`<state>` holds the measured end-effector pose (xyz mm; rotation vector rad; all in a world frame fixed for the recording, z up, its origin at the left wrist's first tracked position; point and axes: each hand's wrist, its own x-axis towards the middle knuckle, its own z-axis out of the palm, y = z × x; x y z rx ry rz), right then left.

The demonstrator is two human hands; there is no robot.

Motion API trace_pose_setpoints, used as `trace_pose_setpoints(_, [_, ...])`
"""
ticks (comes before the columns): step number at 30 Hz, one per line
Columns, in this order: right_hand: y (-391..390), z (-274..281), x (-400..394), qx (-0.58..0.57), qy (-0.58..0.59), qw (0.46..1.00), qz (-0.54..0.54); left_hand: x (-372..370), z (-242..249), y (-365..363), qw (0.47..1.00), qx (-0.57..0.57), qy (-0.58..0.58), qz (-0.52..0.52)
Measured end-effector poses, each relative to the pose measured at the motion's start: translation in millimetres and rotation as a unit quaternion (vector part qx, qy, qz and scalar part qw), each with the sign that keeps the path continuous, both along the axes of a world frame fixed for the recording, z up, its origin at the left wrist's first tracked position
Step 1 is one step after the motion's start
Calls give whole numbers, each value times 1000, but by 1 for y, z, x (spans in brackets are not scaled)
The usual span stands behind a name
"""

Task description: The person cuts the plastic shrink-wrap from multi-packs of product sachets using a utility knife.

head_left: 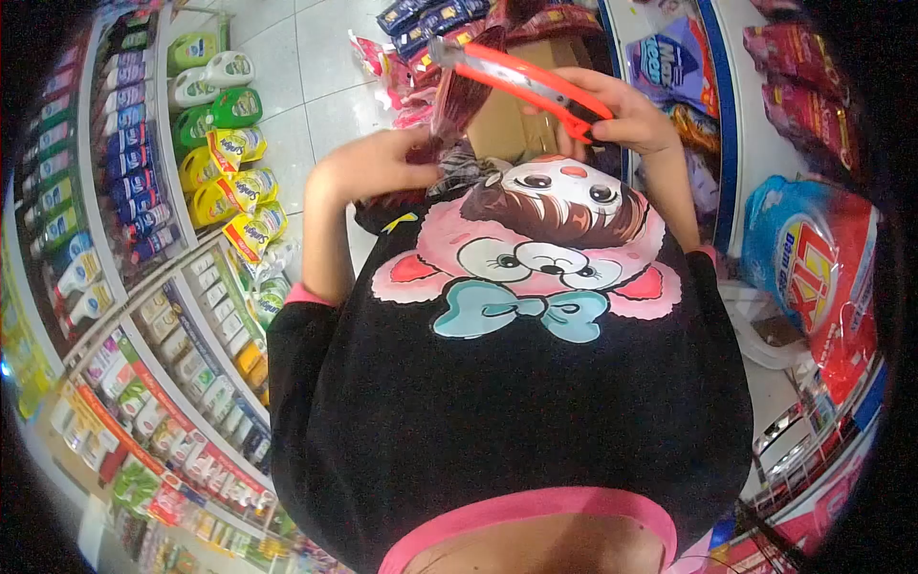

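Observation:
My right hand (pixel 626 115) is closed around one end of a long orange-red tool (pixel 526 81). It has a pale strip along its side, dark parts near my fingers and a grey far tip; its exact kind is not clear. The tool slants up to the left, its tip overlapping the top of a dark red packet (pixel 461 103). On the left, my left hand (pixel 378 165) has its fingers closed at the packet's lower edge. Behind the hands stands a cardboard box (pixel 521 124). Dark striped wrapping (pixel 466 170) lies just below the packet.
Shelves with bottles (pixel 143 143) and yellow and green detergent packs (pixel 234 172) line the left. Blue and pink bags (pixel 430 24) lie beyond the box on the tiled floor (pixel 325 57). At the right hang a Lix bag (pixel 808 258) and other large detergent bags (pixel 674 67).

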<state>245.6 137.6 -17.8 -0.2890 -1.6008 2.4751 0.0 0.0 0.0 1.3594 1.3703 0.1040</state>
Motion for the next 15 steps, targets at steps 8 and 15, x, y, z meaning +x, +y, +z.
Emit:
trace_pose_setpoints(8, [29, 51, -3, 117, -26, 990, 69, -30, 46, 12, 995, 75, 60, -10])
trace_pose_setpoints(15, [47, 86, -4, 207, -25, 978, 10, -28, 14, 31, 973, 121, -178, 79])
